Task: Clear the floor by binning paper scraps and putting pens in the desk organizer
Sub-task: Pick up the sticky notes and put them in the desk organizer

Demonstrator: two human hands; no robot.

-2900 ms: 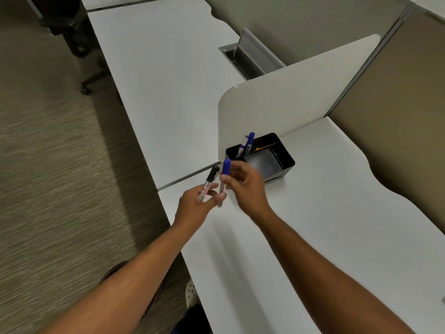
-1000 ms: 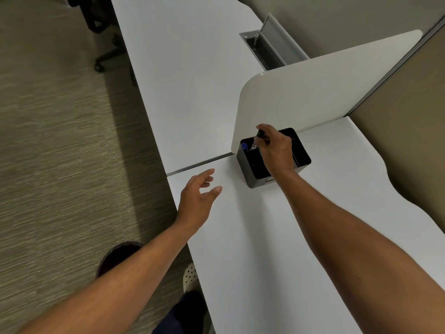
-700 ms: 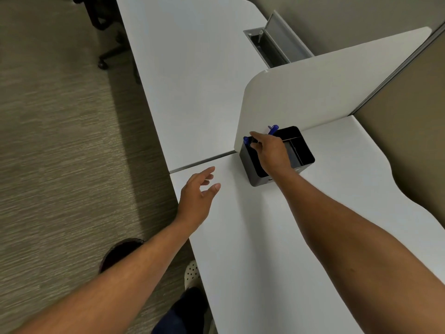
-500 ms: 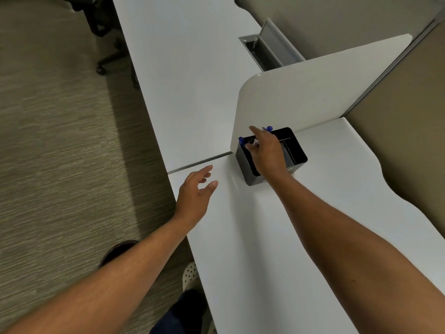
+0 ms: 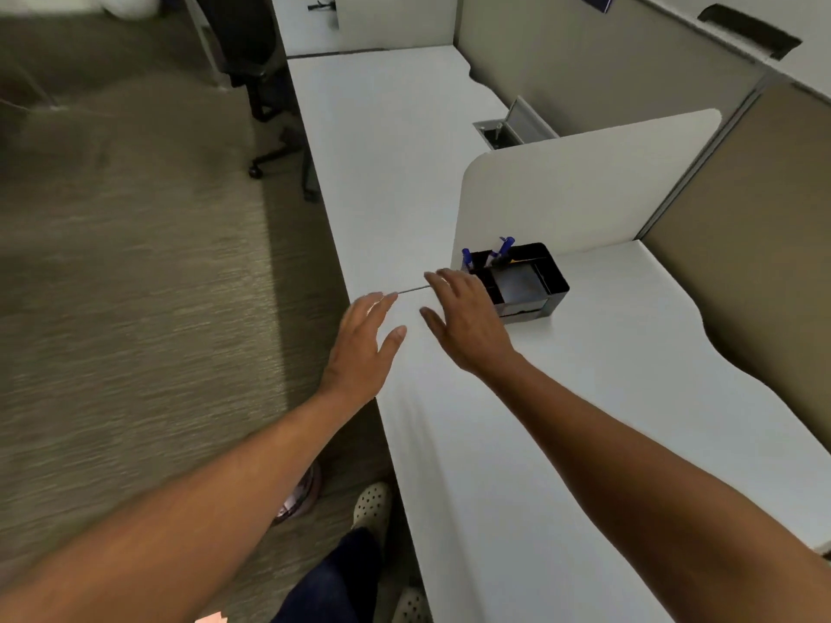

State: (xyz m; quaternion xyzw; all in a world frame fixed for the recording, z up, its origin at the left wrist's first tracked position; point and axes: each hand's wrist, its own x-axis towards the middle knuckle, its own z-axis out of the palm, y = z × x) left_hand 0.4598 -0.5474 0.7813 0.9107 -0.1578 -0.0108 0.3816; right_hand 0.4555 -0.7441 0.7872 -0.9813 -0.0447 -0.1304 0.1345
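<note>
A black desk organizer [image 5: 552,287] stands on the white desk [image 5: 562,397] against a white divider panel. Blue-capped pens [image 5: 500,250] stick up from its left compartments. My right hand [image 5: 467,323] hovers just left of the organizer, fingers spread and empty. My left hand [image 5: 364,344] floats over the desk's front edge, palm down, fingers apart, holding nothing. No paper scraps show on the carpet in view.
The white divider panel [image 5: 580,191] rises behind the organizer. A cable hatch [image 5: 510,128] stands open on the farther desk. A black office chair [image 5: 261,83] stands at the back. A dark round bin [image 5: 299,494] sits on the carpet under my left forearm, beside my shoes.
My right hand let go of the last pen in the organizer and drew back to the left, empty. The left hand stayed open. My view rose and shifted.
</note>
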